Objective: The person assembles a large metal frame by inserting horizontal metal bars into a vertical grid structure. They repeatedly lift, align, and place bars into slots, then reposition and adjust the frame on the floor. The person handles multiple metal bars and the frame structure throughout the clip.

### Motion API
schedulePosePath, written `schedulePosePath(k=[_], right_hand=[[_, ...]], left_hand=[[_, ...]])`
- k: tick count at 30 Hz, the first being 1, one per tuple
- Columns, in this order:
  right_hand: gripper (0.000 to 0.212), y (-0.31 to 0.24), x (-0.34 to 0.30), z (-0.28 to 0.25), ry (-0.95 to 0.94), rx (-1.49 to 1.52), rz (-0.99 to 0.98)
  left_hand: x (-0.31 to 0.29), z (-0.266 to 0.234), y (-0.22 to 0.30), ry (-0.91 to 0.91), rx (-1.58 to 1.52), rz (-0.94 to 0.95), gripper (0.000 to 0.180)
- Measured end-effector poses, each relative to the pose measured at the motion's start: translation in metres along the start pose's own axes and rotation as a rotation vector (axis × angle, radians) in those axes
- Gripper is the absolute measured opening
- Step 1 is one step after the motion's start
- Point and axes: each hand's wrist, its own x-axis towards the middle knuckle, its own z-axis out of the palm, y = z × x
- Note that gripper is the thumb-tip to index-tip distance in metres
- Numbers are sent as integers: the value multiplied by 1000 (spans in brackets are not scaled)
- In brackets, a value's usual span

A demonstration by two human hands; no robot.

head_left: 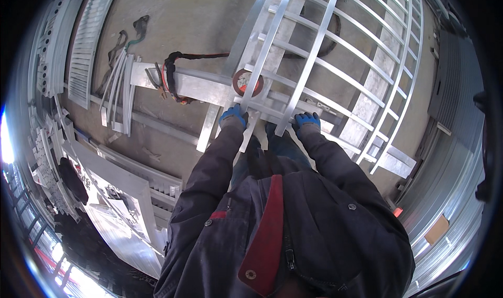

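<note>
A large silvery metal frame of long rails and crossbars, like a ladder or grating, lies in front of me, stretching to the far right. My left hand, in a blue and grey glove, is closed on its near end beside the left rail. My right hand, gloved the same, is closed at the near end just right of the second rail; its fingertips are partly hidden. A round disc with a dark red rim lies under the left rail, just beyond my left hand.
Flat metal beams support the frame. A dark bundled cable with a red line lies across one beam. Thin metal strips lean at left. Slotted panels stand farther left. Long stacked profiles run along the right. A metal-topped bench stands at lower left.
</note>
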Motion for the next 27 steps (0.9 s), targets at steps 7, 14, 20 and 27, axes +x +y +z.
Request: schedulePosePath(k=[7, 14, 20, 27], right_hand=[[38, 3, 8, 13, 45, -33, 12], [33, 10, 4, 13, 198, -77, -252], [48, 4, -3, -45, 176, 182, -230], [37, -157, 40, -141, 588, 245, -776]], left_hand=[[8, 7, 0, -52, -19, 64, 50], [-2, -13, -2, -138, -111, 25, 67], [-92, -37, -25, 183, -428, 157, 66], [-193, -121, 46, 779, -359, 1098, 83]])
